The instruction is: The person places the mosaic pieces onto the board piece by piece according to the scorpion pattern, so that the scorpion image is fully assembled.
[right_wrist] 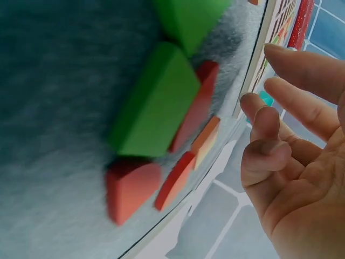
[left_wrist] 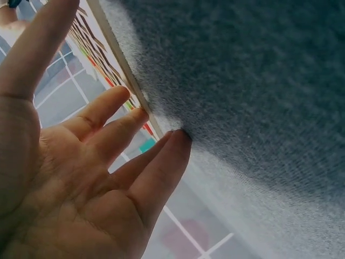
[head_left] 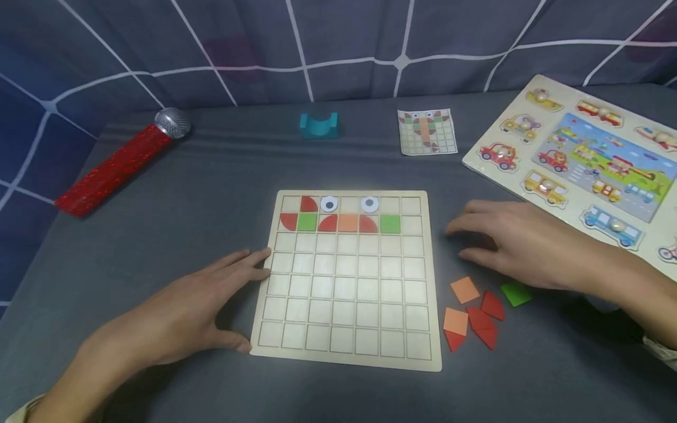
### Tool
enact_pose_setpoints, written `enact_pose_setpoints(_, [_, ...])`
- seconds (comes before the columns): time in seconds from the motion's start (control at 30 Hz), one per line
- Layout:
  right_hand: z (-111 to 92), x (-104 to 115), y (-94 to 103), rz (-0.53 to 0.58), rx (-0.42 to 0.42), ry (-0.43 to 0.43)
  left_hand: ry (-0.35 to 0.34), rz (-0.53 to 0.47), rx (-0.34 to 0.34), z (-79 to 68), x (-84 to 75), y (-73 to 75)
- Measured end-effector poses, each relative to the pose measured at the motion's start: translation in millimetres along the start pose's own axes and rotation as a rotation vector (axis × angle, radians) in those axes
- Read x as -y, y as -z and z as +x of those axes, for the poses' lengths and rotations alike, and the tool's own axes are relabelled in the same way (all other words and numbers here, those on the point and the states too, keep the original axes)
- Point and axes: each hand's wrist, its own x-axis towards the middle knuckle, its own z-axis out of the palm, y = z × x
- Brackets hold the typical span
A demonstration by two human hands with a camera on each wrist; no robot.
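A wooden grid board [head_left: 344, 289] lies flat on the table. Its top two rows carry red quarter-circles [head_left: 327, 224], green squares [head_left: 390, 224], an orange square [head_left: 348, 222] and two eye discs [head_left: 329, 204]. My left hand [head_left: 185, 311] spreads along the board's left edge, fingertips and thumb touching it, as the left wrist view [left_wrist: 97, 172] also shows. Right of the board, my right hand [head_left: 523, 241] hovers with loosely bent fingers and nothing in them. Just below it lie loose orange squares [head_left: 465, 289], red pieces [head_left: 492, 306] and a green square [head_left: 515, 294].
A small printed pattern card [head_left: 427, 132] lies behind the board, with a teal cradle-shaped block [head_left: 319, 126] to its left. At far left is a red glittery microphone [head_left: 124, 161]. A vehicle knob puzzle [head_left: 576, 205] occupies the right side, partly under my right forearm in view.
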Motion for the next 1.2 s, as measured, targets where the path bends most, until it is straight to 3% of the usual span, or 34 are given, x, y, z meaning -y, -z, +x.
enact_pose_setpoints(0.13, [-9,-6,-2.6,-0.02,0.004,-0.032,0.011,-0.013,0.01,0.2,0.4,0.2])
enact_pose_setpoints(0.33, [-25,-15,-3.1,-0.092,0.046,-0.155,0.011,-0.021,0.011,0.7,0.5,-0.1])
enact_pose_setpoints(0.6, [-32,-26,-8.2,-0.07,0.175,-0.235,0.004,-0.022,0.009,-0.7,1.4,-0.3])
enact_pose_setpoints(1.2, [-33,-29,-14.4,-0.053,0.106,-0.182,0.009,-0.024,0.002,0.0,0.4,-0.6])
